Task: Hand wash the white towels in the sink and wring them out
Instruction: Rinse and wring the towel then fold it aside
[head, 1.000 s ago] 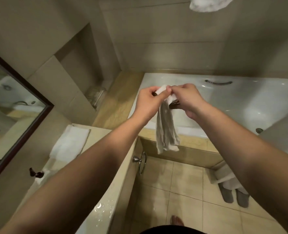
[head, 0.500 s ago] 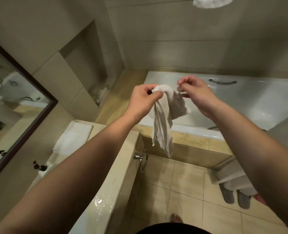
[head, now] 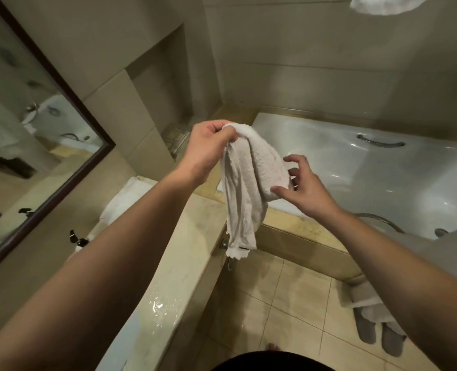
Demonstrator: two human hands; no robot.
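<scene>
A small white towel [head: 244,191] hangs in the air over the end of the counter, in front of the bathtub. My left hand [head: 208,148] grips its top corner, fingers curled round the cloth. My right hand [head: 299,183] is lower and to the right, fingers spread, thumb and fingertips touching a bulging fold of the towel. The towel's loose end dangles to about counter height. The sink is out of view.
A wet beige counter [head: 168,277] runs at lower left with a folded white towel [head: 131,199] and a small dark bottle [head: 78,241]. A mirror [head: 21,145] lines the left wall. The white bathtub [head: 369,167] is ahead. Slippers [head: 377,336] lie on the tiled floor.
My right hand let go of the towel's top edge and dropped lower to touch its side. The left hand kept its grip as the towel opened out and swung.
</scene>
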